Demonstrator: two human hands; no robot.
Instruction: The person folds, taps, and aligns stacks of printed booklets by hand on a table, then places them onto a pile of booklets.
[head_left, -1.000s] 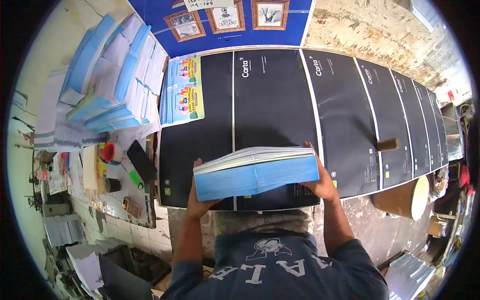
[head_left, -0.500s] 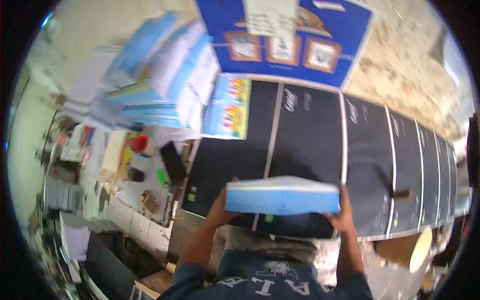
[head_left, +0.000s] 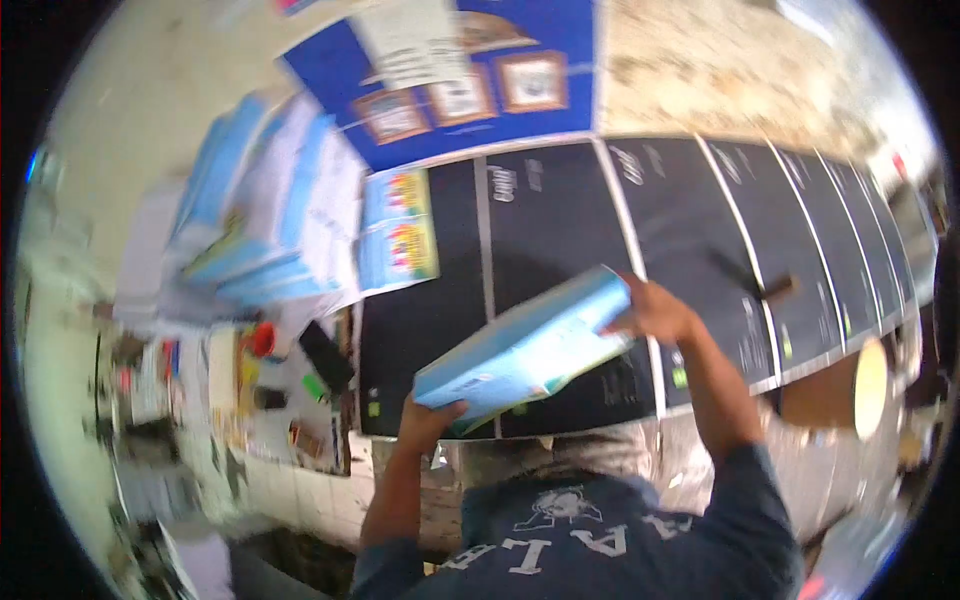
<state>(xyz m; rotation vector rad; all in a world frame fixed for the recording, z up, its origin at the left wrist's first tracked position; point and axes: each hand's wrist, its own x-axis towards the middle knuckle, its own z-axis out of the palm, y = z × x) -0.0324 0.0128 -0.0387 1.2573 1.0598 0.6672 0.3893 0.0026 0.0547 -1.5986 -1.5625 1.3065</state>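
Between my hands is a thick stack of light-blue printed sheets (head_left: pixel 530 345), tilted over the black table. My left hand (head_left: pixel 428 420) grips its lower left end, thumb on the near face. At the upper right end my right hand (head_left: pixel 650 310) is closed round the edge, fingers on the blue face. Left of the stack, at the table's far left corner, lie colourful printed sheets (head_left: pixel 402 228) with a yellow border. Whether the stack's lower edge touches the table cannot be made out.
The black table (head_left: pixel 560 220) has white dividing lines and a small brown block (head_left: pixel 780 290). Tall piles of blue and white paper (head_left: pixel 260 200) stand at the left. A side table holds a red cup (head_left: pixel 264 340) and a dark phone-like slab (head_left: pixel 326 356). A blue board (head_left: pixel 450 80) leans behind.
The stack has turned from level to slanting, its right end raised and its broad printed face now showing. Both hands moved with it. My view has shifted to the right.
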